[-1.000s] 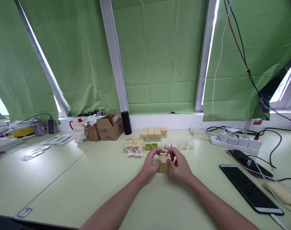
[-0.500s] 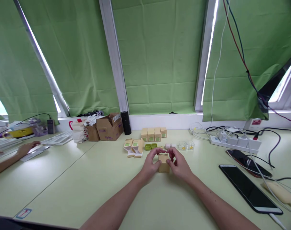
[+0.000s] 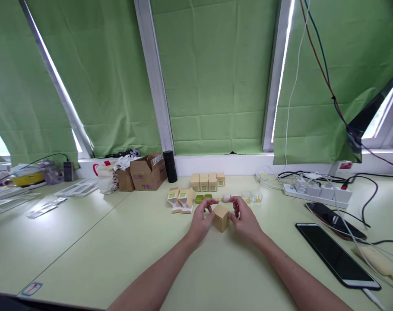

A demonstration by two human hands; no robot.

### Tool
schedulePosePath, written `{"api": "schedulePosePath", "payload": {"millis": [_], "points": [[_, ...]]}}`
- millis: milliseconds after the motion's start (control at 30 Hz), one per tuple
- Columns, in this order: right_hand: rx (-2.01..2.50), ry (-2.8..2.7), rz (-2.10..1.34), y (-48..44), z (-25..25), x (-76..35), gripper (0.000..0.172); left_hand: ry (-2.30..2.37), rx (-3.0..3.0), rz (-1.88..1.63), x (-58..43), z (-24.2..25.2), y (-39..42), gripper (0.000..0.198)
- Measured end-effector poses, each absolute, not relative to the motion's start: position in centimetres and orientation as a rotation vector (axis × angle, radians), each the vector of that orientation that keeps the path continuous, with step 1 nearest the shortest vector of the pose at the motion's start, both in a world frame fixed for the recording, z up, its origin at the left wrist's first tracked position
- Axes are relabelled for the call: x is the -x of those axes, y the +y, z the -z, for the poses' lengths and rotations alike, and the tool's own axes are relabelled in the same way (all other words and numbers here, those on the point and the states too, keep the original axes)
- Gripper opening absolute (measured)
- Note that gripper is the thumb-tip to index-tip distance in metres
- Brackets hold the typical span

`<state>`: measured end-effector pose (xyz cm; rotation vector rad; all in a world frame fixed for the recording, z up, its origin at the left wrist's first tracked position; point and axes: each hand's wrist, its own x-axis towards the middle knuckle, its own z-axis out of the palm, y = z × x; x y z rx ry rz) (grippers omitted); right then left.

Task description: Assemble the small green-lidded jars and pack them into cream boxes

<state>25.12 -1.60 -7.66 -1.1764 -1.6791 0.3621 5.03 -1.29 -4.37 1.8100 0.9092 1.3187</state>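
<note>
Below the frame's centre, left hand [image 3: 199, 222] and right hand [image 3: 247, 221] curve around small box [image 3: 221, 217], grip unclear; press sides lightly.

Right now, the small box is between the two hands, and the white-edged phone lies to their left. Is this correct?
The side is wrong: the head view shows the white-edged phone to their right. The small box is indeed between the left hand and the right hand.

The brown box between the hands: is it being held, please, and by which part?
Whether the brown box is gripped cannot be told: thumbs of the left hand and right hand are at its opposite upper sides.
</note>
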Motion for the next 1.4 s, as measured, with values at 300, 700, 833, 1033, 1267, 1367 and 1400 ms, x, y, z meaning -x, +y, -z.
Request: {"api": "schedulePosePath", "payload": {"millis": [300,700,833,1033,1267,1367,1400], "points": [[1.169,-1.750,-0.379,-2.8,6.2,-24.9,0.042,0.875,-1.712,-1.296,-5.3,4.7,-0.8,0.032],[1.397,-1.765,-0.264,-2.6,6.7,-24.8,0.042,0.917,-1.664,-1.358,-5.2,5.2,-0.2,0.024],[1.481,-1.711,-0.339,-2.1,7.3,-25.0,0.036,0.968,-1.696,-1.367,-5.1,5.5,0.1,0.025],[1.425,-1.665,-0.426,-1.3,8.0,-25.1,0.033,1.003,-1.747,-1.374,-5.1,5.4,-0.1,0.021],[1.745,-1.803,-0.324,-1.6,7.3,-25.4,0.031,1.121,-1.808,-1.400,-5.2,4.9,-0.5,0.018],[1.865,-1.971,-0.220,-2.1,7.0,-25.2,0.021,1.196,-1.868,-1.401,-5.2,4.9,-0.6,0.021],[1.867,-1.998,-0.205,-2.2,6.9,-25.1,0.020,1.223,-1.891,-1.399,-5.2,5.0,-0.6,0.022]]}}
